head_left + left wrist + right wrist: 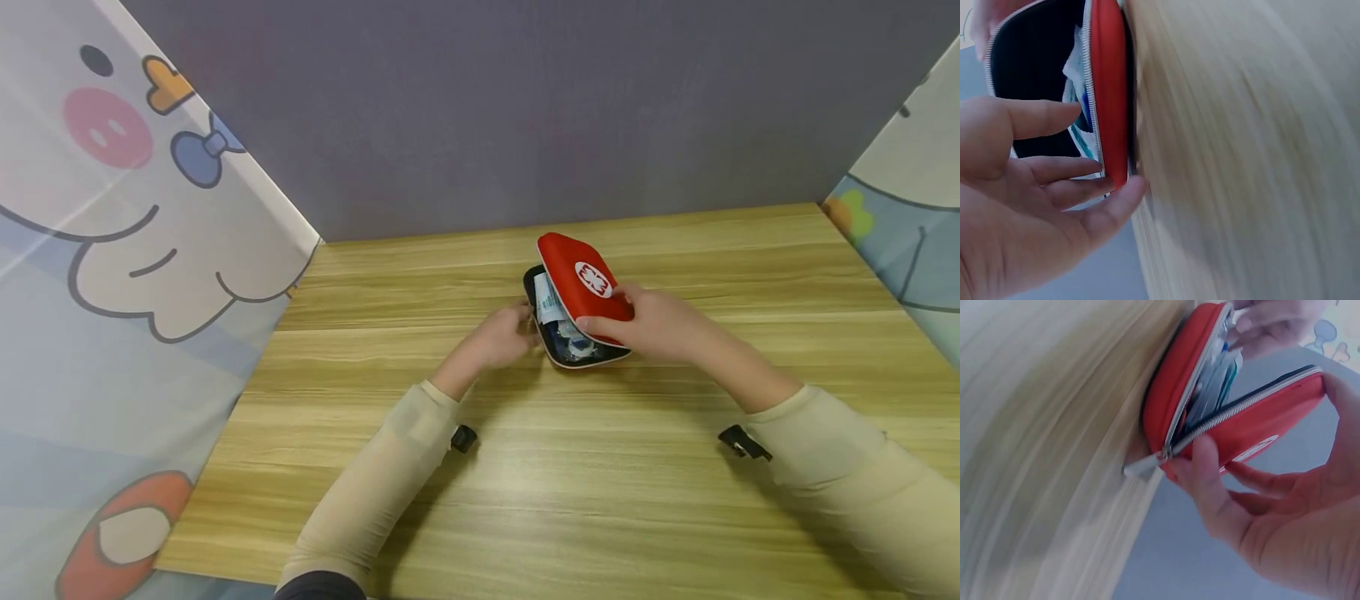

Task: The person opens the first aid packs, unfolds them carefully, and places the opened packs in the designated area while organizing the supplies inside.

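A red zippered first-aid case [573,292] with a white emblem lies partly unzipped on the wooden table, its lid tilted up. White packets [550,302] and clear-wrapped items show inside the dark lower half. My right hand [651,323] grips the lid by its right end, thumb near the zipper edge and fingers on the outer face, as the right wrist view shows. The zipper pull [1142,465] hangs at the corner by the thumb. On the left side my left hand [506,335] has its loosely extended fingertips [1124,195] right at the rim of the lower half.
The wooden table [390,292] meets a grey panel [480,117] at the back. Cartoon-printed sheets [105,275] stand on the left and right. Black wrist devices [463,438] sit at both sleeves.
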The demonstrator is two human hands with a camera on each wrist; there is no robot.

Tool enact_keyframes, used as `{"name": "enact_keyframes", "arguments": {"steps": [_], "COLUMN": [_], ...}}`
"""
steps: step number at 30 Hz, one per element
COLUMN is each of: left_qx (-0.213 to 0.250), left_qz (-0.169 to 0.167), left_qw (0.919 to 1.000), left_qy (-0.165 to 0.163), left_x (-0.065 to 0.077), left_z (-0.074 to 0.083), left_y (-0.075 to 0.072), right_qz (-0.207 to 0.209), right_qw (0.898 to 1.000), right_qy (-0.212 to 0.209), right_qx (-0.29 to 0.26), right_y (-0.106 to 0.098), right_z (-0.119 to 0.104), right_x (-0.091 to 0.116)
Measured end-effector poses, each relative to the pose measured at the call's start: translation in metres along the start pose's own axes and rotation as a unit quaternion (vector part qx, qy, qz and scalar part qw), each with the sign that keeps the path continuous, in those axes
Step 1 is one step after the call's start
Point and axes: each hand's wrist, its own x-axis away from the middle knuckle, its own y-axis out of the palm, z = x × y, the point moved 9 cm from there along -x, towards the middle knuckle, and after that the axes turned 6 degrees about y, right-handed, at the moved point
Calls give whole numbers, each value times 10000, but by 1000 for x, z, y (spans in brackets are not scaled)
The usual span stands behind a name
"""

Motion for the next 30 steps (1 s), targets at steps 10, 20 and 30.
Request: {"name": "enact_keyframes", "arguments": {"steps": [10, 20, 30], "left_qx": [-441, -612, -755], "left_qz": [120, 74, 249], "left_qw": [9982, 9965, 9940], "left_qy": [-392, -568, -753], "left_x": [1, 2, 5], "left_z": [-8, -14, -27], "left_y": [0, -5, -15], "right_qz": [-770, -831, -152], "right_qw": [9767, 9458, 9289], "right_qy": [283, 355, 54], "right_qx": [-1981, -3119, -3699], "right_y": [-2, -10, -33], "right_z": [15, 29, 37], "right_x": [5, 8, 11]}}
